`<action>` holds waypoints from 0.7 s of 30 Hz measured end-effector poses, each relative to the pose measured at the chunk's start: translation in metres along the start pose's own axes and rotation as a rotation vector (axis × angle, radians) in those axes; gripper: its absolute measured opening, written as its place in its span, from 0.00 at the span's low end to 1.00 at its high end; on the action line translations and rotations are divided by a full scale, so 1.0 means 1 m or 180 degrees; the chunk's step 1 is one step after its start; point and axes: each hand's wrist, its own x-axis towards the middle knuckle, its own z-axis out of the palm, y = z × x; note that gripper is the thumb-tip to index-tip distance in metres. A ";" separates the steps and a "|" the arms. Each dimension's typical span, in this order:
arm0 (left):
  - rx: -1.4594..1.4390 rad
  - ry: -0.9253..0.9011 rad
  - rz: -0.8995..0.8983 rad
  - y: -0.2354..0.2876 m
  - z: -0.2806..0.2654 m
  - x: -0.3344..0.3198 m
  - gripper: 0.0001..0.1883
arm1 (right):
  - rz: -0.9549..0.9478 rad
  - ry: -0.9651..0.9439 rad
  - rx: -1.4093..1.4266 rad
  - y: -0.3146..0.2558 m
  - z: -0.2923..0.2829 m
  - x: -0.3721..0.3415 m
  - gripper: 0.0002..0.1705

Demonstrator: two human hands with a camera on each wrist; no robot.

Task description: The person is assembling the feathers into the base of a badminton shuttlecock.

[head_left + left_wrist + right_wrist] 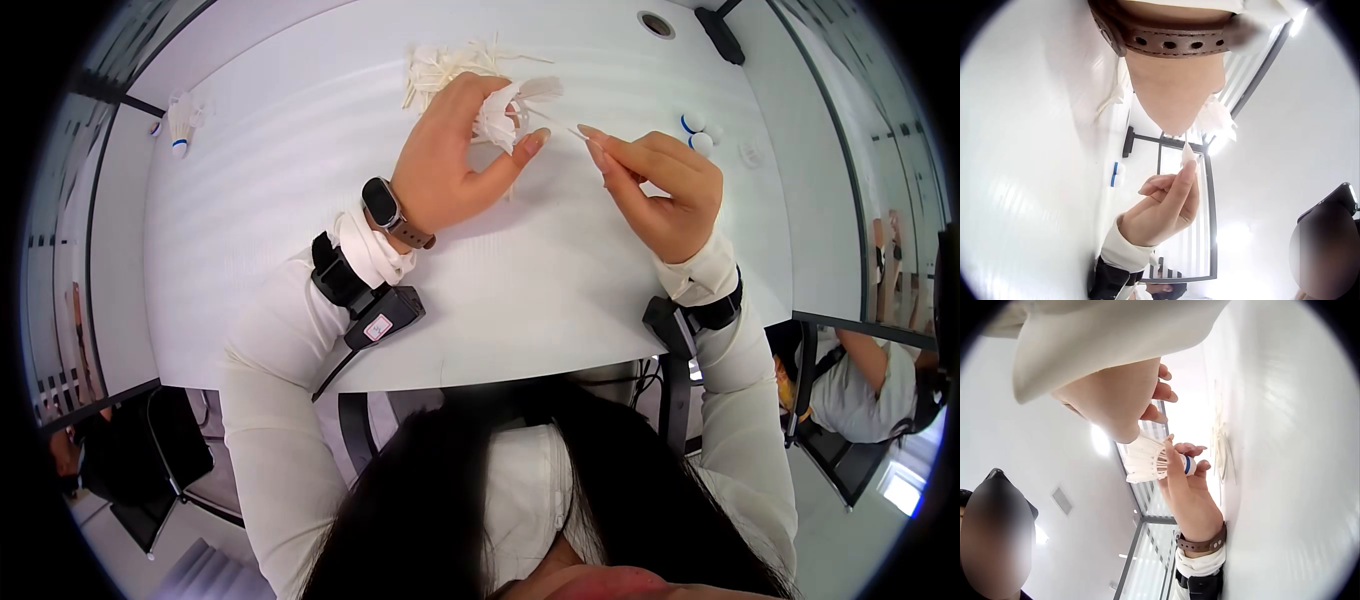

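Note:
My left hand (440,165) grips a white feather shuttlecock (495,120) above the desk. In the right wrist view its cork base with a blue band (1189,465) lies among the left fingers, and the feather skirt (1142,459) faces my right hand (1113,400). In the head view my right hand (670,190) pinches the end of a thin white feather (556,124) between thumb and forefinger, beside the open skirt. A small part of this feather (1188,153) shows at the right fingertips in the left wrist view.
A pile of pale feather stems (450,68) lies beyond my left hand. Another shuttlecock (180,130) rests at the far left. Blue-banded corks (701,143) sit on the right, near a faint translucent piece (750,153). White partitions (810,170) border the desk. Other people sit nearby.

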 end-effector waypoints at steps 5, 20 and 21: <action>-0.0005 -0.0108 0.0310 -0.001 -0.001 0.000 0.20 | 0.0216 -0.0071 0.0131 -0.001 -0.001 -0.001 0.10; -0.0514 -0.0493 0.0338 0.003 -0.001 0.000 0.19 | 0.0720 -0.0172 0.0368 -0.001 0.004 -0.004 0.04; -0.0527 -0.0511 0.0346 0.004 -0.001 0.001 0.19 | 0.0719 -0.0166 0.0412 -0.001 0.004 -0.004 0.04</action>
